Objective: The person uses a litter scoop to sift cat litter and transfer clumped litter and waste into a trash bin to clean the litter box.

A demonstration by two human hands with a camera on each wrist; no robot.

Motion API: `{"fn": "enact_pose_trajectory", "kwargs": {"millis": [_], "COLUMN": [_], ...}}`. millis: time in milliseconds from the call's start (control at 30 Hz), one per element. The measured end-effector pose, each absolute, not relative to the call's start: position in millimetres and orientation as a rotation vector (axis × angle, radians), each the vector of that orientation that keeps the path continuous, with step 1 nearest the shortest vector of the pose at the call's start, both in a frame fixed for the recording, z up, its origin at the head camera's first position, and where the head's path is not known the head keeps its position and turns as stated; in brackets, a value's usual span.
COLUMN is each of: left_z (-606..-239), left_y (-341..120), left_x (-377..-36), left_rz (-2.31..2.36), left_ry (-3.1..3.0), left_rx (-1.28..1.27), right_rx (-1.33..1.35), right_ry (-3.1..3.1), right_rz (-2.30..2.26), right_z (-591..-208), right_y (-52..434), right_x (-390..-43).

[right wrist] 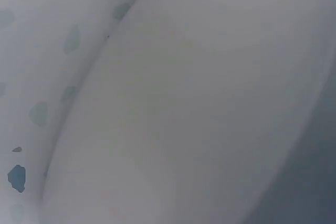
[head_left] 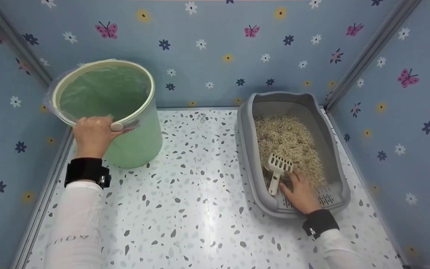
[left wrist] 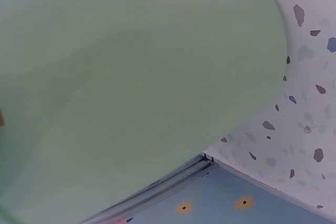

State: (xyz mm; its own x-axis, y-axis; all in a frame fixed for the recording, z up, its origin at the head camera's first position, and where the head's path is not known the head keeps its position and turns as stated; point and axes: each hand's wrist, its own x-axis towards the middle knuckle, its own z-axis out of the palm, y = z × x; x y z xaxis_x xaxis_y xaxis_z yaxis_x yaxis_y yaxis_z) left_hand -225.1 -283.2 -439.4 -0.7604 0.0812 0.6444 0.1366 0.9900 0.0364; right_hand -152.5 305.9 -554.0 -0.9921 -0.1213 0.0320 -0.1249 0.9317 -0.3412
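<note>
- Hands first: my left hand (head_left: 93, 135) grips the near rim of the green bin (head_left: 133, 142), fingers curled over the edge, with a clear liner (head_left: 50, 98) folded over that rim.
- My right hand (head_left: 301, 194) lies inside the near end of the grey litter tray (head_left: 245, 138), fingers loosely bent, the fingertips touching or just beside the handle of the white scoop (head_left: 277, 171); I cannot tell whether they close on it.
- The scoop rests in the tray, slotted head on the litter (head_left: 287, 140), handle pointing back toward me.
- Litter fills the middle and far part of the tray; the near end shows a slotted grey floor (head_left: 327, 197).
- The bin stands upright at the left back of the speckled worktop (head_left: 200, 194), the tray at the right, well apart.
- Flowered blue walls (head_left: 215, 59) close in the worktop on three sides.
- My left wrist view shows only the bin's green side (left wrist: 136, 87) close up, with a strip of worktop (left wrist: 310, 108); the right wrist view is a grey blur.
</note>
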Motion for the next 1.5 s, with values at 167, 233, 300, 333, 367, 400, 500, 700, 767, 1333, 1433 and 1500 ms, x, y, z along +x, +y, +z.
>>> {"fn": "enact_pose_trajectory", "kwargs": {"millis": [167,233,300,333,367,400,500,700,767,1333,1433,1500], "left_z": [-439,-439,-440,-440,-440,-441,-442,-443,-443,-446,-446,-446], "left_y": [-280,-279,-277,-276,-275,-274,-271,-264,-260,-237,-232,-229], "left_x": [-222,-221,-220,-220,-219,-218,-217,-214,-212,-191,-187,-184], "left_rz": [-0.112,-0.117,-0.114,-0.121,-0.125,-0.121,-0.128,-0.111,-0.094,-0.165,-0.156,-0.159], "left_ry": [-2.416,-2.402,-2.387,-2.377,-2.368,-2.362,-2.338,-2.298,-2.277,-2.222,-2.211,-2.199], "left_rx": [-0.144,-0.149,-0.156,-0.163,-0.17,-0.174,-0.177,-0.165,-0.158,-0.275,-0.288,-0.287], "right_rx": [0.194,0.198,0.206,0.211,0.214,0.217,0.216,0.203,0.202,0.196,0.203,0.208], "right_ry": [-3.08,-3.072,-3.058,-3.047,-3.036,-3.025,-3.005,-3.001,-3.0,-3.012,-3.002,-2.993], "right_rz": [0.537,0.535,0.531,0.531,0.529,0.529,0.533,0.53,0.529,0.532,0.545,0.553], "right_z": [-554,-555,-556,-557,-558,-558,-560,-561,-562,-559,-560,-560], "right_y": [305,305,305,305,306,306,306,306,306,305,306,306], "right_x": [-151,-151,-151,-152,-152,-152,-153,-154,-154,-152,-152,-152]}}
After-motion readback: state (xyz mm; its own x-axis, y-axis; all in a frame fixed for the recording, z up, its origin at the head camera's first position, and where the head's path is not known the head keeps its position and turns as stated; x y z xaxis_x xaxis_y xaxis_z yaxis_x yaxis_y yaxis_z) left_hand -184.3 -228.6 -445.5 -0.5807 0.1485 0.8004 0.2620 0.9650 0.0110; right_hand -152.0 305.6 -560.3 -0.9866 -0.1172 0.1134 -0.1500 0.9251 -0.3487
